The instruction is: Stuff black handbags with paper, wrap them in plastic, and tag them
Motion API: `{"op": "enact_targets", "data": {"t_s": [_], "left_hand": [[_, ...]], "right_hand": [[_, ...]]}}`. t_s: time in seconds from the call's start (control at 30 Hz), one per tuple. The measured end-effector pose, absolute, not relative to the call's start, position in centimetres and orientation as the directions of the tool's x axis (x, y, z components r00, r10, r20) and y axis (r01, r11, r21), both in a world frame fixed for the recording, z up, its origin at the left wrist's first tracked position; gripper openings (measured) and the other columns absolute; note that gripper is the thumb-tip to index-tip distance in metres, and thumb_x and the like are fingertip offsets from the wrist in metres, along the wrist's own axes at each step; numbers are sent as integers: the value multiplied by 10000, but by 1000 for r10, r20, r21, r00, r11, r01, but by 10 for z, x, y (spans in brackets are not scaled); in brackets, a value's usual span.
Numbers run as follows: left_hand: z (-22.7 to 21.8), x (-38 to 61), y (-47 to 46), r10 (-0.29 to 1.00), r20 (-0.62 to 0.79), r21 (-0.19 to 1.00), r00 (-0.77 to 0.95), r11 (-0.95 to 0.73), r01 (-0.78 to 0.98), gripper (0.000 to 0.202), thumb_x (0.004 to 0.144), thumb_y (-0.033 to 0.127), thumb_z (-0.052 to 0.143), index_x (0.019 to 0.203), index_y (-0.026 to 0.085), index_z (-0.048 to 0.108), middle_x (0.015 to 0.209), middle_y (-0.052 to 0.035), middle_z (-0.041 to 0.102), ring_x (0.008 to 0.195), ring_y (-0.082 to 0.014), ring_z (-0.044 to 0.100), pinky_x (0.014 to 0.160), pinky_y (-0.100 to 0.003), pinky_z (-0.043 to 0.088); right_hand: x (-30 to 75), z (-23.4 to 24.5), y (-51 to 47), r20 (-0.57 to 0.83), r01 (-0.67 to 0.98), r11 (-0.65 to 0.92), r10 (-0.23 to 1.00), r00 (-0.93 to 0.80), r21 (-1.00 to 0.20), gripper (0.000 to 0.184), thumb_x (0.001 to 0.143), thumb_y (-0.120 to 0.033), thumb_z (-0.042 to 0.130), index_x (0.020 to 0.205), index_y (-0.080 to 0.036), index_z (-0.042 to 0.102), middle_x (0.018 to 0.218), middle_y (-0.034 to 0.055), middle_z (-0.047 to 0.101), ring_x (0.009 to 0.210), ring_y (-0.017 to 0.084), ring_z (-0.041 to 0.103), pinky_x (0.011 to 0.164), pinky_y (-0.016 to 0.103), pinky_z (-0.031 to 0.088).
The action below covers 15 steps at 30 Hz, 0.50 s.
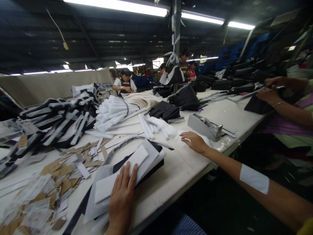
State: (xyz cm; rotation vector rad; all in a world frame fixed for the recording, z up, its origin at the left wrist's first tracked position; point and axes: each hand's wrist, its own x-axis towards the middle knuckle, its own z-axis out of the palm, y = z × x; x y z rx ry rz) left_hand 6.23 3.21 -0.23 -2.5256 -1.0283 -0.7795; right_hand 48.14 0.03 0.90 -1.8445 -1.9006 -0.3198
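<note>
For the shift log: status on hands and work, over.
Left hand flat on white paper stack. Right hand open beside tape dispenser. Cardboard tags heaped at left.

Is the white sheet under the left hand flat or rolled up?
Flat: the white sheet lies spread on a black piece, left hand atop it.

Fluorescent tubes (117, 6) glow under a dark ceiling (97, 36). A long white surface (182, 166) passes a grey pillar (178, 49), with blue crates (228, 54) beyond.

No writing, brand or number can be read anywhere: the paper tags (52, 182) heaped on the desk (181, 166) are too blurred to make out.
</note>
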Motion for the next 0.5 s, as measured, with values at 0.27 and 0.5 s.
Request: {"op": "enact_targets", "data": {"t_s": [0.27, 0.5], "left_hand": [[-1, 62, 33, 564, 598, -33, 570, -693, 720, 744, 921, 131, 504, 1568, 267, 163, 1586, -95, 341, 1432, -315, 358, 1108, -484, 413], [1, 61, 32, 564, 614, -9, 552, -695, 719, 761, 911, 118, 502, 1569, 275, 154, 1587, -93, 339, 1421, -320, 377, 1102, -483, 422]], "right_hand": [[479, -11, -2, 410, 991, 36, 912, 19, -128, 177, 891, -235, 623, 1011, -228, 754, 1184, 89, 715, 1247, 322, 567, 1043, 559, 412], [446, 16, 0, 491, 991, 44, 871, 25, -129, 146, 899, -238, 635, 844, -249, 769, 1201, 41, 711, 1255, 301, 563, 1115, 577, 320]]}}
